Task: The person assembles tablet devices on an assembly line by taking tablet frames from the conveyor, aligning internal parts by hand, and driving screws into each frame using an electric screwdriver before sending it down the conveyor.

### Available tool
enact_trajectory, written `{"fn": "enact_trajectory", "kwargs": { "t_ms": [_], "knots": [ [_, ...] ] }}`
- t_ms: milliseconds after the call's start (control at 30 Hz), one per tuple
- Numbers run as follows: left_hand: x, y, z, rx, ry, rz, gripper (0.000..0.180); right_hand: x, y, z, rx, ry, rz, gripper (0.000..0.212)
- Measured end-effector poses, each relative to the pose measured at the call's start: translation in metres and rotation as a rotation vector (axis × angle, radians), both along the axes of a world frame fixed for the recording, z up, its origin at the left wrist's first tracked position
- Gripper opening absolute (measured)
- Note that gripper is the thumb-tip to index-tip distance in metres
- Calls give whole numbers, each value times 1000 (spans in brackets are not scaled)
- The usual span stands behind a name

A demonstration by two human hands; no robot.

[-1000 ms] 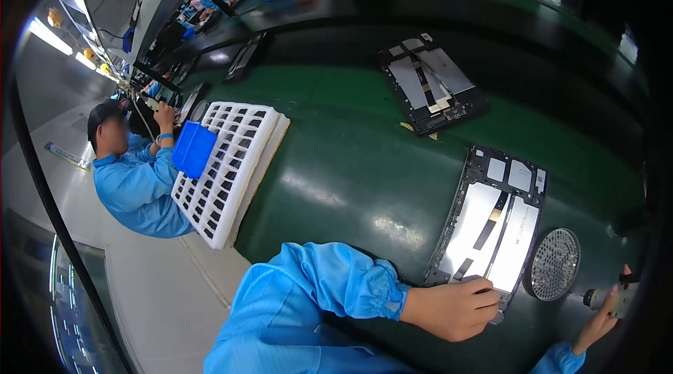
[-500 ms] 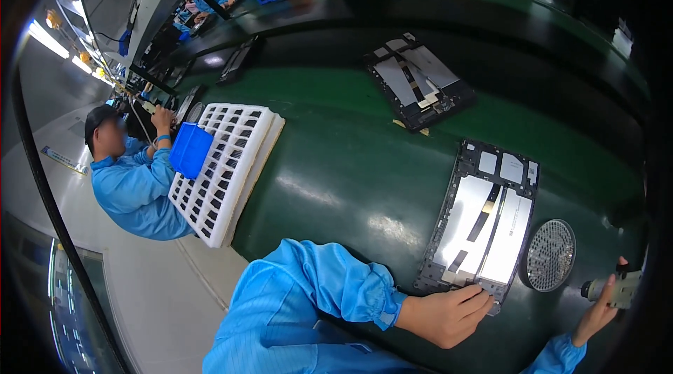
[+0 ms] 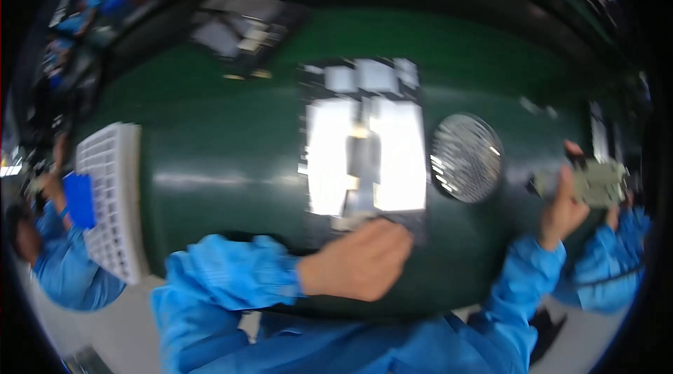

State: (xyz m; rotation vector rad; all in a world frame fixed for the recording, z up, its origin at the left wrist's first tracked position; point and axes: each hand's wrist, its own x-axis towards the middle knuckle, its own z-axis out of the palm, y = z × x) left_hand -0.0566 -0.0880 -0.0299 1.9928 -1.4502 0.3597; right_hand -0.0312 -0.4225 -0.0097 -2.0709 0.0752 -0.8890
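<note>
Before me on the green table lies an opened tablet, its dark frame around bright silver panels with a dark flex strip between them. My left hand rests at its near edge, fingers bent and pressed together; motion blur and the hand itself hide what they may hold. Off to the right, my right hand is wrapped round a pale green electric screwdriver with a dark nose, held away from the tablet. Between the tablet and that hand sits a round dish with a glittering, speckled inside.
A second opened tablet lies at the far left. On the left edge stands a white gridded tray with a blue bin against it. Co-workers in blue sleeves sit close on the left and right.
My view has swung to the right, so table things appear farther left and a co-worker shows at the right. My left hand stays at the tablet's near edge; the right still grips the electric screwdriver.
</note>
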Motion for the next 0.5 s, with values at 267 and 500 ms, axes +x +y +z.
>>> {"fn": "enact_trajectory", "kwargs": {
  "t_ms": [267,500],
  "knots": [
    [16,7,29,243,-85,-18,18,-1,33,36,375,72,117,37],
    [26,6,17,209,-27,-82,24,-8,45,37,500,33,306,51]
  ]
}}
